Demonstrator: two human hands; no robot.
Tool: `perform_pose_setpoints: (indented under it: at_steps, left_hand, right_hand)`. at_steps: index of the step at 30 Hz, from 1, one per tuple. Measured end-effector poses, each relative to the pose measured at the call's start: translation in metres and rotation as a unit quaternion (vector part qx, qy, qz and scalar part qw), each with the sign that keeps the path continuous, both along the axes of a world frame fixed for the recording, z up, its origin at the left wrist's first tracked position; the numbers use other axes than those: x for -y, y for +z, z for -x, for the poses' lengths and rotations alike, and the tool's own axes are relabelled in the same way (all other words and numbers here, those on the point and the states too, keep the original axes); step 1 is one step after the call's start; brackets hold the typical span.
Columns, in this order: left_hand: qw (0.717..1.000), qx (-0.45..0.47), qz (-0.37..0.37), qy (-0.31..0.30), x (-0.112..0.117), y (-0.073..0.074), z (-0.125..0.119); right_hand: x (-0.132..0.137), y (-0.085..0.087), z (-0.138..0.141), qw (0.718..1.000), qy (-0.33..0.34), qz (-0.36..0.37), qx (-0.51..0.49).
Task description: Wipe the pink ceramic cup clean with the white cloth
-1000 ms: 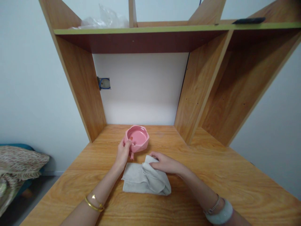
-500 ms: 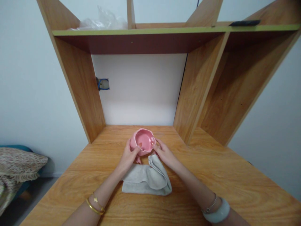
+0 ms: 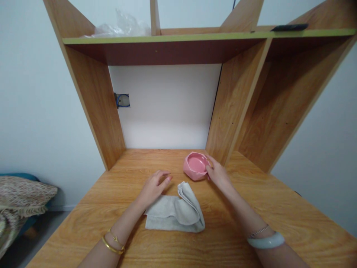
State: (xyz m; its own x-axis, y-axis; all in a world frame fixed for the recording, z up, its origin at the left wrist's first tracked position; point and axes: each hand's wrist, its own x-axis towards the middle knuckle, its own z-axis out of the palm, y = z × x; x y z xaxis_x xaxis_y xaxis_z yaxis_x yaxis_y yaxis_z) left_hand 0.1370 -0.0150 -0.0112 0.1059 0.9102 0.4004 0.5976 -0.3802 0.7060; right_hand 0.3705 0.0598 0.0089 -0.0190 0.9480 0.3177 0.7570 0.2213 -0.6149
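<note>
A pink faceted ashtray-like bowl (image 3: 192, 172) is at the back of the desk, right of centre, its opening facing up and toward me. My right hand (image 3: 219, 173) grips its right rim, thumb on the near inner side and fingers behind. My left hand (image 3: 156, 186) holds nothing; its fingers are bent but apart, above the desk left of the bowl. Just in front of both hands lies a folded light grey cloth (image 3: 178, 214), one end curled up. Whether the bowl touches the desk I cannot tell.
The wooden desk (image 3: 237, 230) runs back to a shelf unit with upright side panels (image 3: 96, 111). A clear plastic bag (image 3: 122, 26) and a dark flat object (image 3: 290, 27) lie on the upper shelf. An uncovered wall socket box (image 3: 122, 100) shows blue wires.
The bowl has moved right in my right hand. My left hand has let go of it and is now apart from it. The cloth has stayed nearly in place.
</note>
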Motion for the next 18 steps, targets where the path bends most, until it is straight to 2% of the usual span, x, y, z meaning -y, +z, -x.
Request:
perform_pose_setpoints:
  at_steps: [3, 7, 14, 18]
  left_hand:
    - [0.997, -0.077, 0.001, 0.005, 0.001, 0.003, 0.001]
    - [0.989, -0.147, 0.012, 0.014, 0.003, 0.005, 0.001]
    - [0.981, -0.192, 0.028, 0.033, 0.000, 0.000, 0.007]
    - [0.976, -0.207, 0.051, 0.045, -0.002, -0.002, 0.009]
  right_hand:
    - [-0.010, -0.007, -0.020, 0.997, -0.047, -0.010, 0.063]
    - [-0.017, -0.011, -0.036, 0.989, -0.101, 0.018, 0.109]
    - [-0.019, -0.013, -0.043, 0.984, -0.123, 0.029, 0.129]
    - [-0.013, -0.005, -0.040, 0.972, -0.152, 0.045, 0.171]
